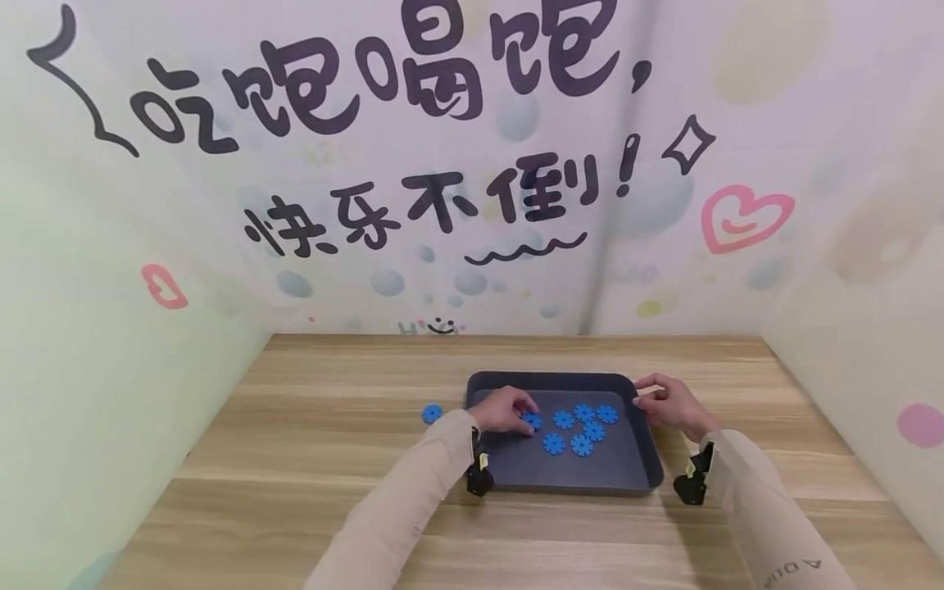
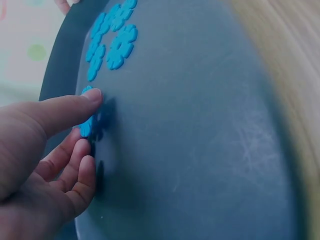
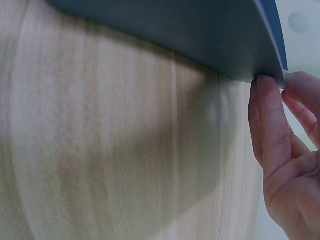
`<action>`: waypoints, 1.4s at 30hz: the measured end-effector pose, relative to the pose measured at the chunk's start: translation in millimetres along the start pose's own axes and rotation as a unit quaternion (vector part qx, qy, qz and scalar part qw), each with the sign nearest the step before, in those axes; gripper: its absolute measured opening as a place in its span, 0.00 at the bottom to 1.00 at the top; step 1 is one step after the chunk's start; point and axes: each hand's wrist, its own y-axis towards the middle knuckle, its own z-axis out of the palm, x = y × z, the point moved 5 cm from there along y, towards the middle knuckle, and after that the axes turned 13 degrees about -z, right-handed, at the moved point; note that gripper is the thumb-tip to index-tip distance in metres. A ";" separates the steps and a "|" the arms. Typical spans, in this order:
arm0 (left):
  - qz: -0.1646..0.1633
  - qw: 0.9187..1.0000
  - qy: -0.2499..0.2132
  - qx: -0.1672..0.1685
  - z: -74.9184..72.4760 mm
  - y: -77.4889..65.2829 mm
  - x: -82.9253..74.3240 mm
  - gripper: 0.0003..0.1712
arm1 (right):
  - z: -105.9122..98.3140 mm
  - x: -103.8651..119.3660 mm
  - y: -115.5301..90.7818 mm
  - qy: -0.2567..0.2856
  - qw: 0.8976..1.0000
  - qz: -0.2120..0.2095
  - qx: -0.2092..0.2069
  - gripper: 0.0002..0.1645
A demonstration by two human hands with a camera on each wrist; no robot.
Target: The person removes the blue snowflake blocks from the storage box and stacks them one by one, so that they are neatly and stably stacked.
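Note:
Over the left part of a dark grey tray point(image 1: 509, 479), my left hand point(image 1: 507, 410) pinches a blue notched plastic disc point(image 2: 86, 126) between thumb and fingers. The disc stands on edge above its shadow on the tray floor, partly covered by the thumb. Several more blue notched discs point(image 1: 581, 445) lie flat inside the tray, towards its right half, some of them touching or overlapping. At the tray's far right corner, my right hand point(image 1: 674, 407) grips the rim, its fingers point(image 3: 272, 117) against the outer wall.
One more blue notched disc point(image 1: 432, 414) lies on the wooden table point(image 1: 295, 459), left of the tray near my left sleeve. A printed white backdrop point(image 1: 442, 303) stands behind the table, and pale walls flank both sides.

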 end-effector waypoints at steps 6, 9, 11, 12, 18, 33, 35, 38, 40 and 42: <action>0.007 1.000 -0.015 -0.006 -7.9 -4.3 -0.8 0.17 | -0.8 -1.3 0.2 0.004 1.000 -0.004 -0.001 0.21; 0.019 0.999 -0.024 -0.011 -12.8 -9.7 -2.0 0.17 | -0.7 -2.2 0.4 0.004 1.000 -0.004 0.001 0.21; 0.030 0.999 -0.026 -0.017 -17.0 -14.6 -2.9 0.17 | -0.6 -2.7 0.4 0.004 1.000 -0.002 0.000 0.21; 0.036 0.999 -0.028 -0.021 -18.9 -16.6 -2.5 0.17 | -0.7 -2.6 0.3 0.003 1.000 -0.002 0.000 0.21; 0.044 0.998 -0.032 -0.035 -27.2 -26.1 3.1 0.18 | -1.8 -1.9 0.7 -0.004 1.000 0.003 -0.003 0.21; 0.068 0.987 -0.103 -0.104 -50.0 -53.6 27.2 0.17 | -1.3 -2.2 0.3 -0.011 1.000 0.004 -0.006 0.21; 0.065 0.985 -0.116 -0.109 -53.3 -54.6 35.3 0.17 | -1.2 -1.8 -0.1 -0.009 1.000 0.006 -0.006 0.20; 0.064 0.980 -0.144 -0.122 -58.9 -55.8 49.1 0.19 | -1.1 -1.0 -0.5 -0.008 1.000 0.005 -0.005 0.20; 0.065 0.975 -0.162 -0.135 -63.4 -57.2 58.4 0.20 | -1.0 -0.4 -0.6 -0.007 1.000 0.005 -0.005 0.20; 0.060 0.971 -0.175 -0.150 -67.8 -59.1 67.0 0.21 | -1.0 0.2 -0.9 -0.008 1.000 0.005 -0.005 0.20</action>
